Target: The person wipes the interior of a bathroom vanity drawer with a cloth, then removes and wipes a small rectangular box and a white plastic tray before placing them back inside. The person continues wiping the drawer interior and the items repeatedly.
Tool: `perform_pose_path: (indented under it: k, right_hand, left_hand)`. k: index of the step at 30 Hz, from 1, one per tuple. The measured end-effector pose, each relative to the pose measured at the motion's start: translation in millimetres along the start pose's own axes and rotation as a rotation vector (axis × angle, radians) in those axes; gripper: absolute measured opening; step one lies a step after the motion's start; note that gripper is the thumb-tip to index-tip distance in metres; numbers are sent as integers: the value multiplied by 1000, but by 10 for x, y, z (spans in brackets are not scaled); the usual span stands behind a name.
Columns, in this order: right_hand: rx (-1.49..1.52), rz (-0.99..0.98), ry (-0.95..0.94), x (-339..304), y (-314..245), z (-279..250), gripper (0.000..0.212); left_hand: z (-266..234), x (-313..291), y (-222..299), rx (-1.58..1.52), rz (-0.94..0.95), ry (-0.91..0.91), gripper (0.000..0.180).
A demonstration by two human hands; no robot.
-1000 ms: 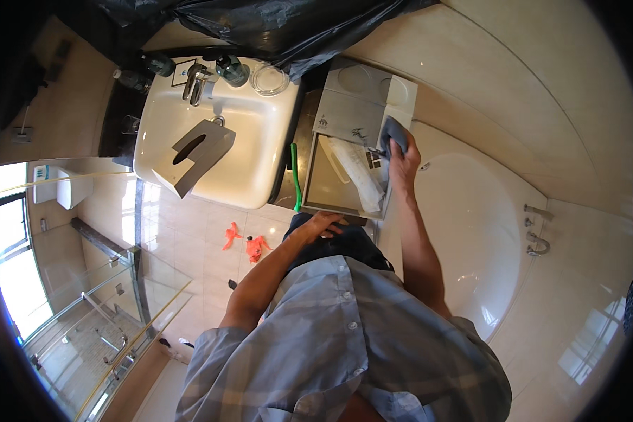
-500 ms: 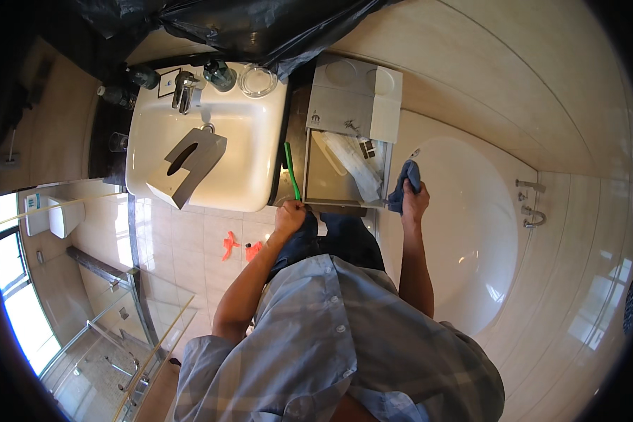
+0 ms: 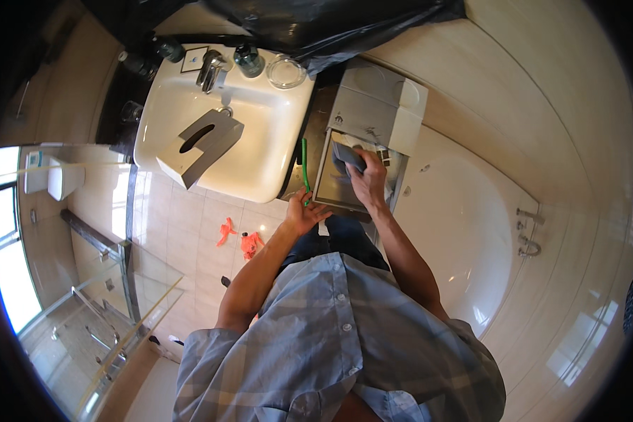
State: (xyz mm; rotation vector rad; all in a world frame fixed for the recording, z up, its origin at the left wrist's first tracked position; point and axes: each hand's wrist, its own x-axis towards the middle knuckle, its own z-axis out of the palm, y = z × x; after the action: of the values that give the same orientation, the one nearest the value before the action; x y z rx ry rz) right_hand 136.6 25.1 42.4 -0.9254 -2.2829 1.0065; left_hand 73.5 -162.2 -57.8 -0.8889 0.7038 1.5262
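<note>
My right hand [image 3: 369, 177] is closed on a folded blue-grey cloth [image 3: 347, 155] above the pulled-out drawer [image 3: 336, 188] of a grey cabinet. White and clear packets inside the drawer are partly hidden by the hand and the cloth. To the left, my left hand [image 3: 307, 214] has its fingers stretched out near the drawer's front left corner. It lies at the lower end of a thin green stick-like thing [image 3: 304, 165]; whether it touches that end I cannot tell.
A grey tissue box [image 3: 214, 144] sits in the white sink [image 3: 264, 172]. A tap [image 3: 209, 70], bottles [image 3: 248, 62] and a glass dish [image 3: 286, 72] line its back. The bathtub [image 3: 464, 232] is at right. Orange-red crumpled pieces [image 3: 249, 244] lie on the floor. Glass panels [image 3: 148, 281] stand at left.
My right hand has brought the cloth from beyond the drawer's right edge to over the drawer. My left hand's fingers have spread from their closed hold by the green stick.
</note>
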Motion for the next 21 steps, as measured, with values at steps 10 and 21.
perform_pose_path:
  k: [10,21]
  right_hand:
    - [-755,-725,-625,464,-45,726,30]
    - [-792,-867,-1161,-65,-218,808,35]
  left_hand:
    - [137,297,-190,-286,-13,-153,74]
    - [41,312,-327,-552,103,-165,79]
